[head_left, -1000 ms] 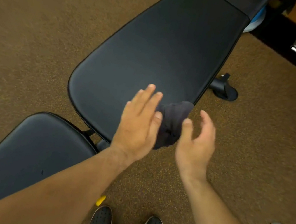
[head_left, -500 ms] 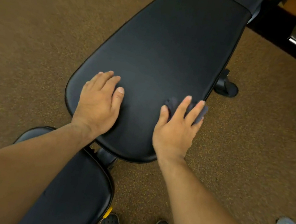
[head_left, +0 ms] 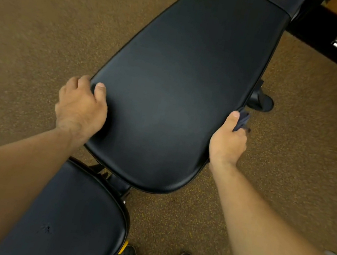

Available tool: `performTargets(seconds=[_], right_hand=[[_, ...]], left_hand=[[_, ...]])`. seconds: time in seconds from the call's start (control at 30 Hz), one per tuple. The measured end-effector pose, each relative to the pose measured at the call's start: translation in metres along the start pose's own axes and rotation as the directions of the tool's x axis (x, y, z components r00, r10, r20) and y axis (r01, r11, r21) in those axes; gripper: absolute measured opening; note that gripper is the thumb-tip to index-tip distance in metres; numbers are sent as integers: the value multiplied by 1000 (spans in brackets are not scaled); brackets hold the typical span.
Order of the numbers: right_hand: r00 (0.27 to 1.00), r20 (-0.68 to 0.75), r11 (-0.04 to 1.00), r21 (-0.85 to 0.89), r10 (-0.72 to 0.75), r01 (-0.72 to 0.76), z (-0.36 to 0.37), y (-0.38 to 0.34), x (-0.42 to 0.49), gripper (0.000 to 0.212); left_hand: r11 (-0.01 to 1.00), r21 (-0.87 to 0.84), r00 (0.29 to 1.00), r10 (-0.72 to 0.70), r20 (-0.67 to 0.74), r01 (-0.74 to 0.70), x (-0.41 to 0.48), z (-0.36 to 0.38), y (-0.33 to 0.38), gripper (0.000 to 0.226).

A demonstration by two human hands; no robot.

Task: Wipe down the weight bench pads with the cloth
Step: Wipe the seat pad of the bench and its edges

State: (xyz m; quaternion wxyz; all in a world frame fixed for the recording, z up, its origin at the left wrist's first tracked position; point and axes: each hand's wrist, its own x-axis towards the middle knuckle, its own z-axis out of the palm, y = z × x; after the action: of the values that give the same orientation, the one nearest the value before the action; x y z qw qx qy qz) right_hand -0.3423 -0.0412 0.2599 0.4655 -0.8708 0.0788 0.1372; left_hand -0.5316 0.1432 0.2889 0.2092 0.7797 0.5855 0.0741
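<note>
Brown carpet (head_left: 47, 20) surrounds the bench (head_left: 82, 219); its long back pad (head_left: 181, 81) runs away toward upper right. Left hand (head_left: 81, 109) clasps the pad's left edge, fingers (head_left: 75, 85) curled over it. Right hand (head_left: 227, 143) clasps the right edge, fingers clenched on the cloth (head_left: 242, 121), bunched against that side.

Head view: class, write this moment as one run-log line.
left hand: grips back pad left edge, thumb on top | right hand: holds cloth against right edge
</note>
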Motion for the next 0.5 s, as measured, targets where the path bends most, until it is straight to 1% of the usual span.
performTargets(seconds=[0.07,0.17,0.23,0.33,0.43,0.5], right_hand=[[1000,5,1000,-3,12,-12,-3,18,-25,54],[999,28,999,-26,28,-27,-7,29,-45,58],[1000,21,1000,-22,13,-12,-5,22,-32,62],[999,12,997,59,38,-39,4,-3,12,69],[997,13,983,162,80,-81,10,-18,45,65],[999,-6,986,165,43,-41,11,-11,43,60]], left_hand=[[998,-37,998,-56,21,57,-7,3,-1,57],[993,-83,997,-79,19,80,-11,7,-2,57],[990,-110,996,-92,5,92,-11,9,-4,58],[985,-146,995,-99,-23,95,-10,11,-6,59],[988,-141,996,-73,-43,66,-10,16,-9,60],[988,-145,997,-55,-57,46,-10,20,-13,60]])
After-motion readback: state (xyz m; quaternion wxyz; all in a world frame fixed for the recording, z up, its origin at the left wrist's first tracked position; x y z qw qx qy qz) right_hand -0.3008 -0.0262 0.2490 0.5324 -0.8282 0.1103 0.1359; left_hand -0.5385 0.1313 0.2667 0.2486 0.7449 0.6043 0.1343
